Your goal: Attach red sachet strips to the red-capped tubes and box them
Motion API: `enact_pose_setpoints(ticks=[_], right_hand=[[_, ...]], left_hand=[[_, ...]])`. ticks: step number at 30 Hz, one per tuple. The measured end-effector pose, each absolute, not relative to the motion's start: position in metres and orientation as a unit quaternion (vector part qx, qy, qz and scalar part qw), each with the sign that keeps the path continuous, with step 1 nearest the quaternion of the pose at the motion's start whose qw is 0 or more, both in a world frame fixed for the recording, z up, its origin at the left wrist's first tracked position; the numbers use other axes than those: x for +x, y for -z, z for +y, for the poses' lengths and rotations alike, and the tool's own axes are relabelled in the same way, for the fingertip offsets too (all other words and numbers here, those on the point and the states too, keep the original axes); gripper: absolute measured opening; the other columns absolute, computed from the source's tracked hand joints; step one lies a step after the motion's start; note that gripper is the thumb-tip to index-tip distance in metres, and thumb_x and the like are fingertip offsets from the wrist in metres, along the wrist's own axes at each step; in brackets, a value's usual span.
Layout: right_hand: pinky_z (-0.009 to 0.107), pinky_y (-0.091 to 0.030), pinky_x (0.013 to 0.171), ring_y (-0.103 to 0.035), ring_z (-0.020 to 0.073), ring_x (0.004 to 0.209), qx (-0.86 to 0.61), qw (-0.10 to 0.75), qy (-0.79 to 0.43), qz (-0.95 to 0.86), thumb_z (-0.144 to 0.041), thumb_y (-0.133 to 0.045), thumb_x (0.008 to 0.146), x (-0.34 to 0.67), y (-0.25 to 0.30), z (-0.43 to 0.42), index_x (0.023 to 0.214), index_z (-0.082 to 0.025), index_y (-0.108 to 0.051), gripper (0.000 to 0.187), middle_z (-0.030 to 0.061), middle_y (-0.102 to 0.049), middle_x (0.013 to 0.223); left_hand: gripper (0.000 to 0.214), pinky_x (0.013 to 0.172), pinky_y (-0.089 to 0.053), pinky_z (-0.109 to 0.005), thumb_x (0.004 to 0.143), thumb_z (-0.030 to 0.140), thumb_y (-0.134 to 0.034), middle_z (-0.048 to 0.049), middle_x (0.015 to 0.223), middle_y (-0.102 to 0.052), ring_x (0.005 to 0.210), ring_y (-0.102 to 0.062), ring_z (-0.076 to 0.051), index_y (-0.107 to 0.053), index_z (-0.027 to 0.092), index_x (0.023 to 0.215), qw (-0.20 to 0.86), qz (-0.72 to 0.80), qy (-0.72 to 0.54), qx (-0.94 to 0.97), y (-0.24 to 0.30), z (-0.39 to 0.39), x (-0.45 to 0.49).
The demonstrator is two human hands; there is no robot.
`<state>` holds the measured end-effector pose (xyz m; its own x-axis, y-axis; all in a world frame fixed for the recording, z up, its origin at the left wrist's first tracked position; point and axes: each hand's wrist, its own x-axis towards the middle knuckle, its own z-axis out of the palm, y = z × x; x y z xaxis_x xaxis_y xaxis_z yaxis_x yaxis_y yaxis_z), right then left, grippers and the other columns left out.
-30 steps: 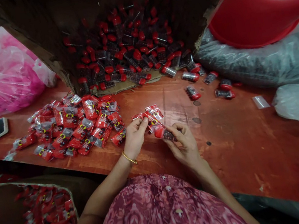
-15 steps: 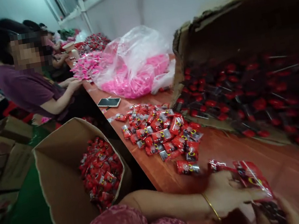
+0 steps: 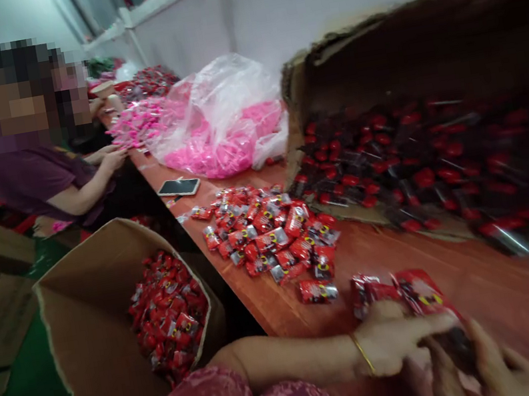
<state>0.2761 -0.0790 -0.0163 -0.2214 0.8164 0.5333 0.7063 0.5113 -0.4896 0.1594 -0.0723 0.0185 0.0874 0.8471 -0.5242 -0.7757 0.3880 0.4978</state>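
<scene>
My left hand (image 3: 394,335), with a gold bangle on its wrist, is closed on a glossy red printed packet (image 3: 422,293). Its index finger stretches along the packet's near end. Close against it, my right hand (image 3: 495,362) pinches a small dark brown piece (image 3: 457,348) at that end; blur hides whether the piece is inside the packet. Another red packet (image 3: 369,292) lies just beyond my left knuckles. Farther along the table is a heap of filled red packets (image 3: 270,231), with a single one (image 3: 318,290) at its near side.
A cardboard box (image 3: 322,56) on its side spills dark, red-tipped pieces at the right. A carton (image 3: 92,321) of red packets stands left of the table. Beyond lie a phone (image 3: 179,187) and a clear bag (image 3: 225,116) of pink pieces. A co-worker (image 3: 36,168) sits at the left.
The view has swung right, so the surroundings sit farther left. My right hand has come further into view, and the dark piece is now more covered by my fingers.
</scene>
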Motion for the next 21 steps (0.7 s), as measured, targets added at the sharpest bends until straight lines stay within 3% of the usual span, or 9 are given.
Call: enact_pose_setpoints(ticks=[3,7,12,17,21], right_hand=[[0.037,-0.049,0.063,-0.060,0.0229,0.073,-0.565,0.468,-0.170,-0.657,-0.047,-0.055,0.078,0.259,0.004,-0.095,0.118,-0.014,-0.054,0.051,0.0131,-0.062,0.091],[0.031,-0.051,0.060,-0.060,0.0158,0.067,-0.578,0.514,-0.397,-0.495,-0.043,-0.060,0.076,0.246,-0.001,-0.099,0.098,-0.017,-0.059,0.034,0.0069,-0.066,0.087],[0.026,-0.051,0.055,-0.058,0.0112,0.059,-0.536,0.562,-0.466,-0.424,-0.037,-0.069,0.068,0.246,-0.007,-0.092,0.090,-0.020,-0.061,0.029,0.0011,-0.066,0.080],[0.024,-0.052,0.049,-0.057,0.0099,0.053,-0.478,0.532,-0.563,-0.414,-0.034,-0.077,0.060,0.258,-0.003,-0.089,0.086,-0.020,-0.064,0.032,-0.0009,-0.067,0.073],[0.023,-0.050,0.046,-0.055,0.0095,0.047,-0.485,0.533,-0.566,-0.401,-0.034,-0.079,0.057,0.249,0.007,-0.082,0.072,-0.020,-0.057,0.031,-0.0045,-0.061,0.059]], left_hand=[[0.042,0.075,-0.042,-0.027,0.041,0.036,-0.085,0.0000,0.071,-0.062,0.067,-0.054,-0.010,-0.066,0.012,0.071,0.718,0.362,-0.586,0.101,-0.031,-0.076,0.149],[0.037,0.070,-0.042,-0.025,0.051,0.039,-0.081,-0.0007,0.068,-0.063,0.065,-0.054,-0.010,-0.066,0.012,0.071,0.704,0.382,-0.570,0.182,-0.026,-0.073,0.147],[0.035,0.065,-0.042,-0.023,0.056,0.040,-0.079,-0.0011,0.067,-0.064,0.062,-0.054,-0.010,-0.066,0.012,0.072,0.703,0.379,-0.550,0.244,-0.021,-0.071,0.146],[0.038,0.063,-0.042,-0.023,0.052,0.042,-0.080,-0.0004,0.065,-0.063,0.061,-0.054,-0.010,-0.064,0.012,0.068,0.702,0.395,-0.549,0.222,-0.024,-0.073,0.141],[0.044,0.058,-0.043,-0.023,0.052,0.047,-0.079,-0.0025,0.066,-0.064,0.060,-0.055,-0.011,-0.065,0.011,0.072,0.708,0.408,-0.528,0.232,-0.018,-0.078,0.142]])
